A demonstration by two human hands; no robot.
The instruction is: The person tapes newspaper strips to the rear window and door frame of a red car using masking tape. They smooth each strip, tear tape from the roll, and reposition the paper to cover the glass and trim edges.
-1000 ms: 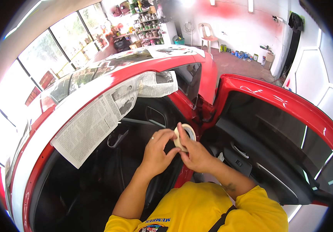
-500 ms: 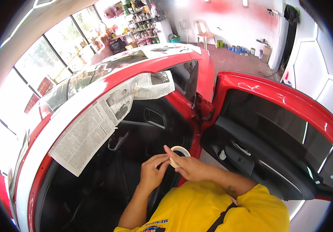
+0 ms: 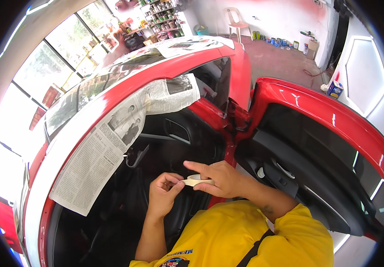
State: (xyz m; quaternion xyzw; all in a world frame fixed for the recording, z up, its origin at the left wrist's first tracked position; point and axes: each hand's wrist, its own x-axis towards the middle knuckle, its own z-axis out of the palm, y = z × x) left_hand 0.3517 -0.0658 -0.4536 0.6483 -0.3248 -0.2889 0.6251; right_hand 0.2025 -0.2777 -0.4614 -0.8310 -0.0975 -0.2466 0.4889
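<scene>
A roll of cream masking tape [image 3: 194, 181] is held in front of my chest, tilted nearly edge-on. My right hand [image 3: 222, 178] grips the roll, thumb below it and index finger stretched out above. My left hand [image 3: 163, 189] pinches a short end of tape pulled from the roll's left side. Beyond my hands, sheets of newspaper [image 3: 91, 160] hang along the upper edge of the red car's [image 3: 165, 66] door opening. The dark car interior lies beneath my left hand.
The red car door [image 3: 321, 111] stands swung open on my right, its dark inner panel [image 3: 267, 155] toward me. At the back are a plastic chair [image 3: 236, 22], several paint cans [image 3: 279, 43] along the wall and shelves [image 3: 163, 20] of cans. A blue-and-white can [image 3: 335, 89] sits beyond the door.
The tape roll has turned from face-up to nearly edge-on. My left hand has moved slightly left, drawing out a short tape end. The view has shifted a little.
</scene>
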